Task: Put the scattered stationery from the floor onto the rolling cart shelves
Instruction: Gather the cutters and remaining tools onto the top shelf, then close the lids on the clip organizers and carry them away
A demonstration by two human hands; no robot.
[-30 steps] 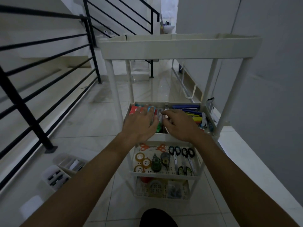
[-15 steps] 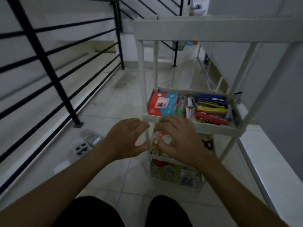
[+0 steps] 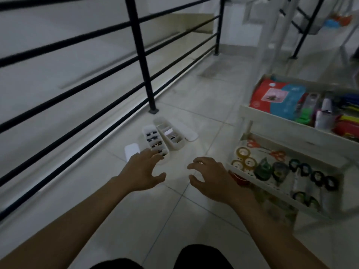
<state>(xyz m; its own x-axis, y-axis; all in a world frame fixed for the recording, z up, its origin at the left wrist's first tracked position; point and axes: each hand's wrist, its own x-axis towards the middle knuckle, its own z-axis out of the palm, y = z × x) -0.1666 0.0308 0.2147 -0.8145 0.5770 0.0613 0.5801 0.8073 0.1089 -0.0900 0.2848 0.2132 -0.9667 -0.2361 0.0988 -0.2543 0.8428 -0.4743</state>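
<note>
White divided tray [image 3: 144,133], black clips [image 3: 153,140]

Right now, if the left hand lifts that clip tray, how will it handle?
Clip tray looks like rigid plastic, so it probably stays stiff. It is open, its lid apparently beside it, so loose clips may spill if tilted. Likely light, and it could slide on the glossy tile when pushed.

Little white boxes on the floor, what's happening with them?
A person is tidying stationery onto the rolling cart. The left hand and right hand are both empty, reaching for the box of black clips and the divided box on the floor by the railing. The cart already holds tape rolls and scissors.
</note>
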